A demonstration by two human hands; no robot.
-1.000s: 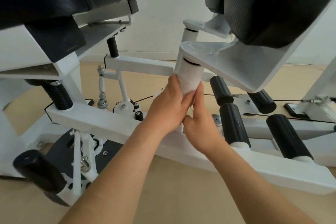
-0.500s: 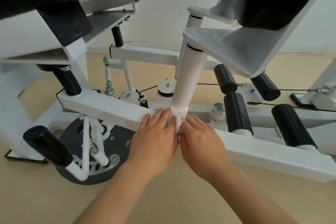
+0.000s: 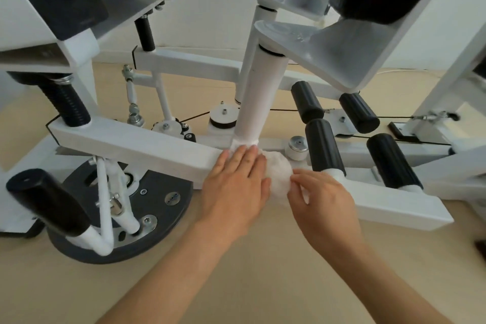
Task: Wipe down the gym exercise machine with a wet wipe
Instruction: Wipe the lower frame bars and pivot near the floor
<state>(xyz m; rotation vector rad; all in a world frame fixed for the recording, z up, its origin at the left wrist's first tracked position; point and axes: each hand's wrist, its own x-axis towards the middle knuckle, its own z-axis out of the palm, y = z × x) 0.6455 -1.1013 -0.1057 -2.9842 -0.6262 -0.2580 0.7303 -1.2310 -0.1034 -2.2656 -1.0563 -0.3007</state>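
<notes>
Between the two hands, in the head view, the wet wipe [image 3: 278, 176] lies bunched on the white frame bar [image 3: 131, 144] of the machine, at the foot of the upright post [image 3: 260, 92]. The left hand [image 3: 234, 187] lies flat with straight fingers, pressing the wipe's near-left part against the bar and the post's base. The right hand [image 3: 323, 200] has its fingers curled and pinches the wipe's right edge. The likeliest trouble is the wipe itself. Wadded as it is, little of it meets the metal, so a stroke along the bar may leave streaks or skip the seam round the post. If the right hand pulls while the left pins it, the wet sheet may stretch or tear. Just beyond the right hand's fingertips stands a silver knob [image 3: 297, 146], and beside it a black roller [image 3: 324, 150]. A loose corner dragged that way could catch there. Farther beyond both hands a thin cable [image 3: 284, 110] runs past a pulley [image 3: 223, 118], where a trailing edge or a fingertip could snag. The post seems to pivot under the plate above, so leaning on it could shift it towards the fingers.
</notes>
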